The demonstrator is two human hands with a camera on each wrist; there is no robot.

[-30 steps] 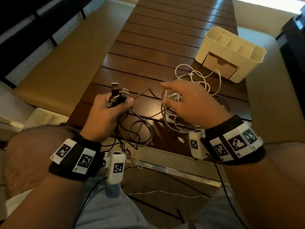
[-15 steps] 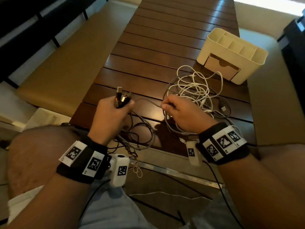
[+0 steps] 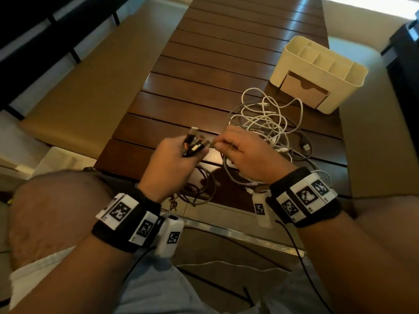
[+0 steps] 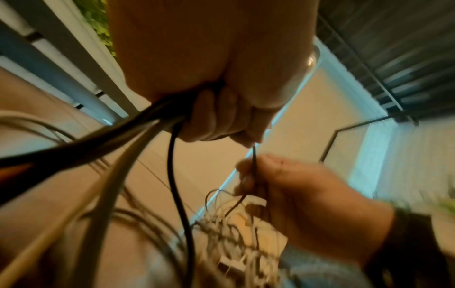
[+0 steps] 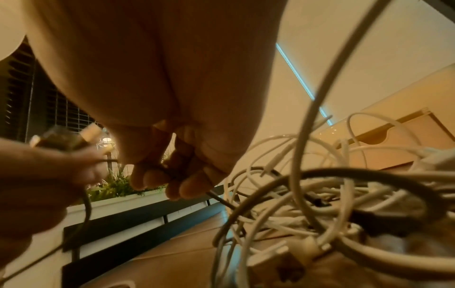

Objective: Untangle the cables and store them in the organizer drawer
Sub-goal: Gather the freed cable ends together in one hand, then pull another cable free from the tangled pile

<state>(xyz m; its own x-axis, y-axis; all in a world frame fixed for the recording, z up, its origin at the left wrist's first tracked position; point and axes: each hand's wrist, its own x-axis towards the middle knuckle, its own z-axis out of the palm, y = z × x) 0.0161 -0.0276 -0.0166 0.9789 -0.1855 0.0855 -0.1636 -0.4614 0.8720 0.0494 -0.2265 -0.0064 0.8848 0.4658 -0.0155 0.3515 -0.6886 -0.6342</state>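
My left hand point(image 3: 174, 157) point(image 4: 219, 115) grips a bundle of cable plugs point(image 3: 192, 145), with dark and grey cables point(image 4: 103, 148) hanging from the fist. Just to its right, my right hand point(image 3: 240, 152) point(image 5: 169, 175) point(image 4: 290, 196) pinches a thin dark cable point(image 4: 254, 157) point(image 5: 221, 200) that runs into the left fist. A tangle of white and grey cables point(image 3: 267, 125) point(image 5: 320, 194) lies on the wooden table point(image 3: 204, 87) behind the right hand. The cream organizer point(image 3: 319, 73) stands at the back right, its brown drawer point(image 3: 303, 89) closed.
Cable loops point(image 3: 199, 191) hang over the table's near edge above my lap. A black USB plug point(image 3: 306, 146) lies at the right of the tangle. Cushioned benches point(image 3: 90, 87) flank the table on both sides.
My right hand drew back from the white tangle toward the left hand and now pinches a thin cable beside the plug bundle. The left hand kept its grip and rose slightly.
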